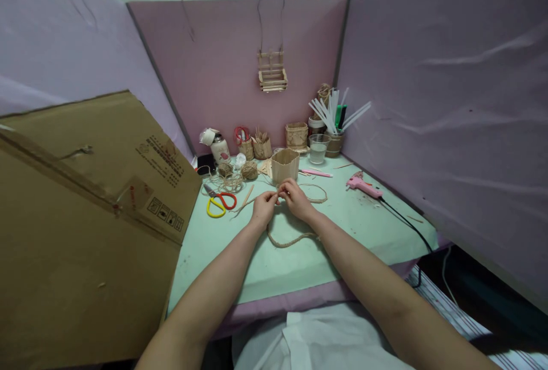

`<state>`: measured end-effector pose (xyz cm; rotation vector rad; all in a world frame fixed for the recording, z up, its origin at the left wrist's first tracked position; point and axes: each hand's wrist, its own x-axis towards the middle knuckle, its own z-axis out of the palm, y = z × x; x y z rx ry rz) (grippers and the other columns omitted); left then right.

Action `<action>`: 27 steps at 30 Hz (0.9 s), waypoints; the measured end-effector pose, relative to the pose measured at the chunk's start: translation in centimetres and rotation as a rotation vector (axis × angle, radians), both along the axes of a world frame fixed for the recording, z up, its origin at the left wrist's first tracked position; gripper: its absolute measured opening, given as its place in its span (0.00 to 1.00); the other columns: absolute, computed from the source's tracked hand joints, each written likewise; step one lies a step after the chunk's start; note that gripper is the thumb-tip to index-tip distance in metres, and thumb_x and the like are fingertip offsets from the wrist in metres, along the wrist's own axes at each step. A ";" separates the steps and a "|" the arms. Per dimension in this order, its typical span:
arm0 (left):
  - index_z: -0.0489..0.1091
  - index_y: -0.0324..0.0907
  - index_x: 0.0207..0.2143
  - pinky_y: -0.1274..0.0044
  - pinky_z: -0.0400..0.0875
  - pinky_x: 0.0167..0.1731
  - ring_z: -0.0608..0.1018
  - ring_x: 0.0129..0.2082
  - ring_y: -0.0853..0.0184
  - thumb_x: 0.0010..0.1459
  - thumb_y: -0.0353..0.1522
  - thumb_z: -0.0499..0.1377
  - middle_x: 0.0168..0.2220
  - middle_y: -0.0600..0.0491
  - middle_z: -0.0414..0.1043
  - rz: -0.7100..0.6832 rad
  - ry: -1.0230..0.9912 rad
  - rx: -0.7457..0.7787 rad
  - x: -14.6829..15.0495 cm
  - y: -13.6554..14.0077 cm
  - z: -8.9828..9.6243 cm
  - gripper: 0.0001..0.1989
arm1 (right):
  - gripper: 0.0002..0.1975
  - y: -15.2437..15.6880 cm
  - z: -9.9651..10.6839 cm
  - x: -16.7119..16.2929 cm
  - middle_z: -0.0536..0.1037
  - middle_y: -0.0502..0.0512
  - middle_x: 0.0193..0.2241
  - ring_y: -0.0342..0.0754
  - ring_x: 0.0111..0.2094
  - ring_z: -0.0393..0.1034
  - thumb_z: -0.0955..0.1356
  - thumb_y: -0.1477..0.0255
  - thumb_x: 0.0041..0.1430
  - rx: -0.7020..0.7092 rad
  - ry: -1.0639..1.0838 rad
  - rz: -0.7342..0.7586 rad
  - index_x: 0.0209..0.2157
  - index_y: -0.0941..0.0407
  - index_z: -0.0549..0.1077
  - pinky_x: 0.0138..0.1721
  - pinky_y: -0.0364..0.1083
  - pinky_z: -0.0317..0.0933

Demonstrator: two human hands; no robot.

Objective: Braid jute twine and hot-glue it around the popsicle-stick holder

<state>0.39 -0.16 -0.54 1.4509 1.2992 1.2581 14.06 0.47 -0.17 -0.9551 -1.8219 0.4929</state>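
Both hands meet fingertip to fingertip low over the green-covered bench, the left hand and the right hand pinching a braided jute cord between them. The cord lies in front of a hexagonal wooden-stick container, one length curving below the hands toward the right forearm, another looping out to the right. Left of the hands are scissors with one yellow and one red handle; behind these sits a ball of twine. A pink glue gun lies farther right, well apart from the hands.
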 end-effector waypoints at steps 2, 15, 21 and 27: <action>0.72 0.39 0.25 0.76 0.65 0.32 0.71 0.24 0.69 0.49 0.34 0.57 0.20 0.56 0.70 -0.002 -0.016 -0.011 0.0 0.0 0.0 0.08 | 0.05 0.0 0.1 -0.1 0.68 0.54 0.35 0.48 0.39 0.65 0.63 0.76 0.57 -0.028 0.041 0.008 0.29 0.54 0.67 0.44 0.48 0.61; 0.75 0.40 0.29 0.77 0.63 0.28 0.69 0.24 0.69 0.53 0.36 0.56 0.21 0.56 0.69 -0.026 0.072 0.094 0.7 -0.1 -0.3 0.11 | 0.07 1.2 -0.6 -0.3 0.67 0.46 0.21 0.44 0.24 0.62 0.62 0.66 0.51 -0.280 0.284 -0.070 0.27 0.54 0.66 0.29 0.43 0.59; 0.74 0.40 0.28 0.78 0.63 0.25 0.69 0.23 0.70 0.51 0.37 0.56 0.20 0.56 0.69 -0.014 0.012 0.023 0.7 0.0 -0.4 0.11 | 0.06 0.8 -0.4 -0.4 0.70 0.48 0.24 0.45 0.27 0.64 0.62 0.67 0.53 -0.249 0.278 -0.085 0.28 0.54 0.66 0.31 0.44 0.60; 0.73 0.40 0.24 0.78 0.62 0.26 0.69 0.23 0.69 0.50 0.35 0.56 0.19 0.56 0.68 0.022 0.020 0.015 0.3 -0.1 0.1 0.09 | 0.03 0.0 0.1 -0.4 0.73 0.51 0.31 0.47 0.34 0.66 0.65 0.71 0.53 -0.147 0.186 -0.048 0.31 0.54 0.70 0.40 0.47 0.60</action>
